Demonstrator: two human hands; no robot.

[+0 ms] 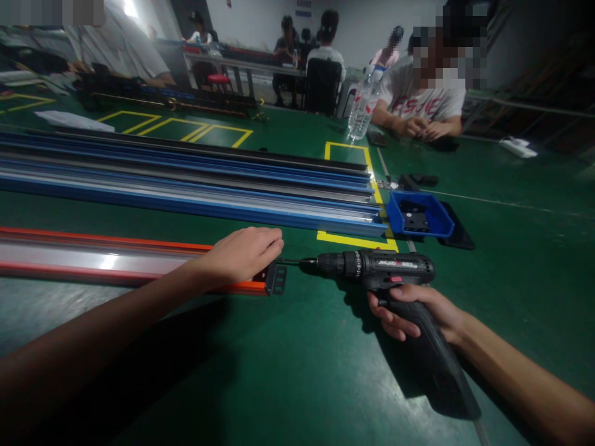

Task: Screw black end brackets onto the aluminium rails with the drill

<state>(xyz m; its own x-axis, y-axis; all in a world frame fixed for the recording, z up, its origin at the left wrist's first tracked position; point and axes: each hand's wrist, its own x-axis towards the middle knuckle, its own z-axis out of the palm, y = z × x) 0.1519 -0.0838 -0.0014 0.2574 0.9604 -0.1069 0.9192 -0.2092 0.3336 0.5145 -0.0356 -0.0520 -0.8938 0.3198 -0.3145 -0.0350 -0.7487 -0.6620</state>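
My right hand (409, 310) is wrapped round the handle of a black power drill (385, 265), with the fingers near its trigger. The drill lies level, and its long bit (289, 262) points left at the end of an orange-edged metal profile (102, 257). A black slotted end plate (279, 280) sits at that end. Over the profile's end rests my left hand (248, 251), its fingers bent down around the far side. What lies beneath the left palm is hidden, and the exact contact of the bit's tip cannot be made out.
Several blue and black profiles (195, 186) lie lengthwise behind the orange one. A blue bin (441, 226) with black parts stands at their right end, beside yellow tape (353, 240). Further back are water bottles (362, 105) and a seated person (423, 99); others sit beyond.
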